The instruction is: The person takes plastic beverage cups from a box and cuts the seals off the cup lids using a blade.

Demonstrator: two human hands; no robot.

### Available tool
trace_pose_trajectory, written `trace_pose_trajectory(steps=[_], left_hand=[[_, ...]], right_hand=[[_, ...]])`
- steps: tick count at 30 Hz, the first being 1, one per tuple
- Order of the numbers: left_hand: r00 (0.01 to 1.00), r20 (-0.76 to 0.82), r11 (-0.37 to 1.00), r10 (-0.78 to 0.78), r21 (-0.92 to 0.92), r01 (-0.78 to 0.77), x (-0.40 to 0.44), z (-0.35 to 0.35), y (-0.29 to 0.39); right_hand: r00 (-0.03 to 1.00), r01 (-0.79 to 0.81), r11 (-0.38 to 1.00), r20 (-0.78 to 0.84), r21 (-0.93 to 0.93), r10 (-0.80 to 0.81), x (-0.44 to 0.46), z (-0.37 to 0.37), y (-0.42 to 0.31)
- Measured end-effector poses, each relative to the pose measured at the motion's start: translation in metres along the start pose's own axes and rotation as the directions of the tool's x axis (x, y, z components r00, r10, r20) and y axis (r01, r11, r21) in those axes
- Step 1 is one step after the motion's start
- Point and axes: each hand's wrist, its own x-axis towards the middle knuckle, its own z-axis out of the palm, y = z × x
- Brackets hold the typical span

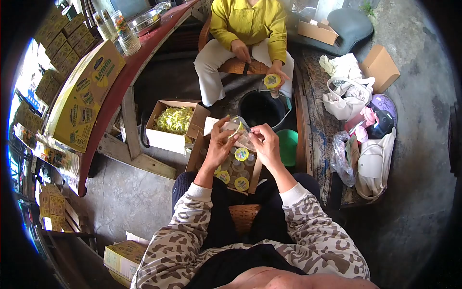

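In front of me, above an open carton, my left hand [219,143] and my right hand [265,144] are raised close together. Between them is a clear plastic cup [244,137], tilted, with my right fingers closed on its side. A thin yellow strip of film [238,128] shows at the fingers of my left hand, which are pinched; their exact hold is partly hidden. Below, the carton [196,153] holds several clear cups with round yellow lids [241,154].
Opposite sits a person in a yellow top [250,21], holding a yellow-lidded cup [272,82]. Nearby stand a black bucket [250,120], a green basin [288,147] and a box of yellow strips [172,119]. Bags lie right; a red-edged table [108,96] bears cartons left.
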Motion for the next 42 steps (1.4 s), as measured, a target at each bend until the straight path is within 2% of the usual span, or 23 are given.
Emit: trace_pose_trajectory(steps=[2, 6, 8, 9, 12, 14, 18, 23, 26, 42], left_hand=[[0.983, -0.050, 0.922, 0.179, 0.357, -0.150, 0.000, 0.000, 0.010], [0.976, -0.006, 0.911, 0.219, 0.359, -0.202, 0.000, -0.003, 0.011], [0.999, -0.008, 0.983, 0.052, 0.177, -0.050, -0.001, 0.000, 0.014], [0.999, -0.008, 0.983, 0.052, 0.176, -0.050, -0.001, 0.001, 0.013], [0.998, -0.024, 0.967, 0.061, 0.250, -0.053, -0.004, 0.005, 0.014], [0.991, -0.055, 0.941, 0.119, 0.326, -0.095, -0.005, 0.008, 0.022], [0.991, -0.109, 0.947, 0.083, 0.318, -0.044, -0.008, 0.016, 0.025], [0.968, -0.112, 0.899, 0.226, 0.407, -0.163, -0.009, 0.019, 0.016], [0.976, -0.125, 0.897, 0.177, 0.428, -0.108, -0.010, 0.020, 0.014], [0.961, -0.174, 0.801, 0.217, 0.594, -0.073, -0.016, 0.027, 0.012]], right_hand=[[1.000, 0.014, 0.999, 0.001, -0.035, -0.013, 0.001, -0.001, -0.002], [1.000, 0.006, 0.999, 0.002, -0.048, -0.006, 0.002, -0.002, -0.004], [1.000, 0.003, 0.998, -0.012, -0.070, -0.003, 0.001, -0.002, -0.003], [1.000, 0.003, 0.997, -0.011, -0.071, -0.004, 0.001, -0.002, -0.003], [1.000, 0.000, 0.997, -0.029, -0.075, -0.002, 0.001, -0.001, 0.002], [0.996, 0.045, 0.989, -0.068, -0.140, -0.055, 0.000, 0.002, 0.007], [0.994, 0.058, 0.975, -0.083, -0.215, -0.078, -0.001, 0.002, -0.001], [0.968, 0.192, 0.931, -0.094, -0.310, -0.231, -0.003, 0.004, -0.013], [0.976, 0.178, 0.925, -0.058, -0.334, -0.209, -0.008, 0.007, -0.016], [0.968, 0.240, 0.841, 0.051, -0.485, -0.247, -0.018, 0.022, -0.006]])
